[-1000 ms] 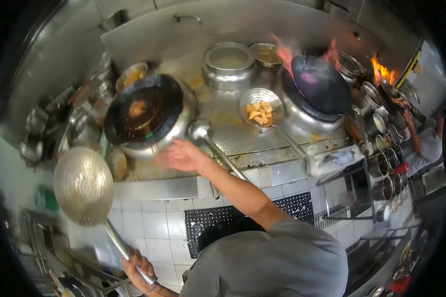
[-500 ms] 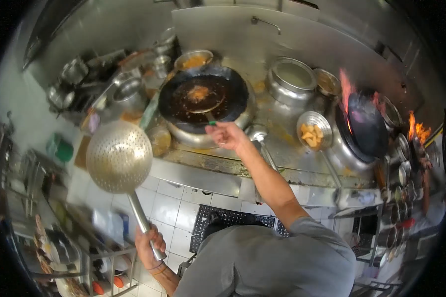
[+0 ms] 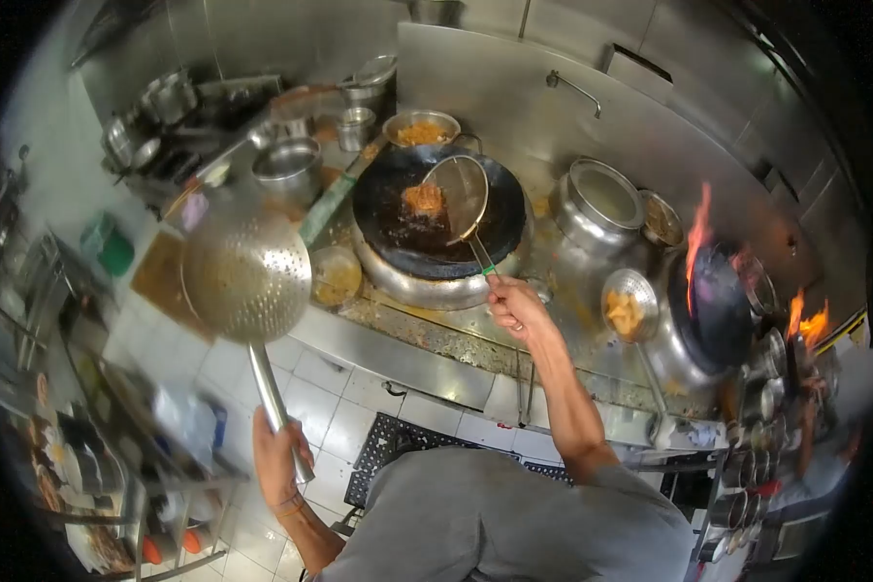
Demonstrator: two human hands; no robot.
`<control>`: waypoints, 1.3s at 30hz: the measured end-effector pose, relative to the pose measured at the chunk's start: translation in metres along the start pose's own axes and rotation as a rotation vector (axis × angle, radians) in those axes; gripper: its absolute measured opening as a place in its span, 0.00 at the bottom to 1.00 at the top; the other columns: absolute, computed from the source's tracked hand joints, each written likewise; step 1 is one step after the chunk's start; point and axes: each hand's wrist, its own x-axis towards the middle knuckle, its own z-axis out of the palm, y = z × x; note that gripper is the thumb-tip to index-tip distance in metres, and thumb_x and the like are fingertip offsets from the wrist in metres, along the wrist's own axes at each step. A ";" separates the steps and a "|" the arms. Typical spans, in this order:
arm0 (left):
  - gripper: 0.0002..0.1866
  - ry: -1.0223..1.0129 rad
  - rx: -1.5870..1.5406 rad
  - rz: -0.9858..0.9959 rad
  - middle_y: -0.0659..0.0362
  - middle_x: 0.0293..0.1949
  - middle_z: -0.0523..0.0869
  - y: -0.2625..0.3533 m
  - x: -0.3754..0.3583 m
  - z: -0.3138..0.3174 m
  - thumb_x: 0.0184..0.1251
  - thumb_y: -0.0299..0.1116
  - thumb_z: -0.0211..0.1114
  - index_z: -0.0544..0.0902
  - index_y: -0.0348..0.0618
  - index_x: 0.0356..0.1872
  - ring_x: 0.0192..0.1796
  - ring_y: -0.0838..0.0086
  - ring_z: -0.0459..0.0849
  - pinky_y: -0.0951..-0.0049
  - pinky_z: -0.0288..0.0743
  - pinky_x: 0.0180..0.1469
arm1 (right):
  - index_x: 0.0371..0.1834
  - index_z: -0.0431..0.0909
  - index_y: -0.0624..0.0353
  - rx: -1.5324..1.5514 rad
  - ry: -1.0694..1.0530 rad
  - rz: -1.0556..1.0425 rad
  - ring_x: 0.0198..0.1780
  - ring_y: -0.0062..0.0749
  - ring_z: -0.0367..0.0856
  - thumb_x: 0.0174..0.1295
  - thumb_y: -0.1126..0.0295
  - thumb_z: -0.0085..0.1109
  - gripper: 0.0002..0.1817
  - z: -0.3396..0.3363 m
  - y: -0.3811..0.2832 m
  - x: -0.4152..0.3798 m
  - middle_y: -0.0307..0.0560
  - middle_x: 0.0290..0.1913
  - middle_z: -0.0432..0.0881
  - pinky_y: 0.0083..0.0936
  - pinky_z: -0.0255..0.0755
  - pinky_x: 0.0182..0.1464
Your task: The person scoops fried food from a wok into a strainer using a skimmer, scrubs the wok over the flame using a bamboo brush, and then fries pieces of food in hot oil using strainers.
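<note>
My left hand (image 3: 282, 446) is closed round the metal handle of a large perforated skimmer (image 3: 246, 272), whose bowl is raised left of the stove. In my right hand (image 3: 518, 307) is the green-ended handle of a wire mesh strainer (image 3: 464, 199). The strainer's round mesh is tilted up over a dark wok (image 3: 378, 218). A clump of browned food (image 3: 423, 200) shows in the wok's dark oil, beside and partly behind the mesh.
A bowl of orange food (image 3: 422, 129) stands behind the wok. To the right are a large metal pot (image 3: 601, 204), a perforated ladle holding yellow pieces (image 3: 628, 308), and another wok (image 3: 713, 306) with flames beside it. A green-handled tool (image 3: 328, 208) lies at the left.
The mesh strainer has come up out of the wok's oil and is now tilted above it. The skimmer stays raised in my left hand. The camera view has shifted.
</note>
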 end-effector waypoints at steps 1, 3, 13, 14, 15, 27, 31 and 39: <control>0.12 -0.006 0.000 0.005 0.60 0.20 0.71 0.001 0.009 0.001 0.55 0.22 0.51 0.66 0.37 0.42 0.13 0.79 0.70 0.79 0.67 0.12 | 0.36 0.66 0.56 0.003 0.001 -0.007 0.12 0.12 0.52 0.62 0.81 0.41 0.07 0.000 0.001 -0.003 0.36 0.22 0.65 0.15 0.42 0.09; 0.11 -0.028 0.134 0.046 0.60 0.21 0.72 0.004 0.026 0.004 0.56 0.22 0.51 0.67 0.37 0.42 0.14 0.79 0.71 0.79 0.66 0.12 | 0.39 0.68 0.55 -0.171 0.033 -0.041 0.12 0.10 0.52 0.68 0.75 0.44 0.03 0.000 0.007 -0.013 0.35 0.25 0.67 0.13 0.43 0.09; 0.25 -0.168 0.433 0.233 0.58 0.23 0.76 0.026 0.119 0.051 0.56 0.27 0.56 0.69 0.32 0.57 0.18 0.78 0.75 0.77 0.68 0.18 | 0.41 0.69 0.58 -0.272 0.106 -0.117 0.12 0.10 0.52 0.66 0.76 0.45 0.04 -0.006 0.018 -0.014 0.33 0.25 0.66 0.13 0.43 0.08; 0.26 -0.173 0.474 0.289 0.57 0.24 0.77 0.024 0.133 0.060 0.56 0.27 0.57 0.69 0.32 0.58 0.18 0.77 0.75 0.76 0.68 0.18 | 0.50 0.70 0.60 -0.289 0.201 -0.083 0.12 0.11 0.54 0.65 0.77 0.45 0.11 0.011 0.017 -0.023 0.32 0.24 0.65 0.15 0.46 0.09; 0.27 -0.192 0.516 0.441 0.55 0.25 0.78 0.023 0.145 0.069 0.56 0.26 0.56 0.69 0.30 0.59 0.19 0.77 0.76 0.76 0.70 0.20 | 0.50 0.70 0.60 -0.295 0.204 -0.091 0.12 0.11 0.54 0.65 0.77 0.45 0.11 0.012 0.022 -0.020 0.32 0.24 0.65 0.15 0.46 0.09; 0.32 -0.250 1.547 0.869 0.45 0.38 0.80 -0.016 0.284 0.158 0.56 0.26 0.59 0.68 0.59 0.65 0.37 0.49 0.83 0.54 0.78 0.38 | 0.59 0.73 0.65 -0.767 0.651 -0.674 0.29 0.27 0.72 0.64 0.75 0.52 0.19 -0.062 0.055 -0.084 0.49 0.31 0.80 0.28 0.68 0.32; 0.35 -0.251 1.541 0.920 0.48 0.40 0.80 -0.008 0.309 0.125 0.55 0.23 0.57 0.66 0.64 0.67 0.40 0.53 0.83 0.56 0.78 0.38 | 0.58 0.73 0.69 -1.060 0.791 -0.525 0.30 0.41 0.77 0.59 0.78 0.54 0.21 -0.114 0.091 -0.140 0.61 0.30 0.78 0.34 0.70 0.34; 0.35 -0.083 1.626 1.105 0.52 0.37 0.80 -0.010 0.298 0.093 0.54 0.22 0.56 0.68 0.63 0.66 0.36 0.57 0.82 0.57 0.74 0.39 | 0.59 0.69 0.72 -1.341 0.759 -0.365 0.42 0.61 0.78 0.61 0.76 0.52 0.22 -0.199 0.143 -0.174 0.71 0.43 0.78 0.44 0.72 0.46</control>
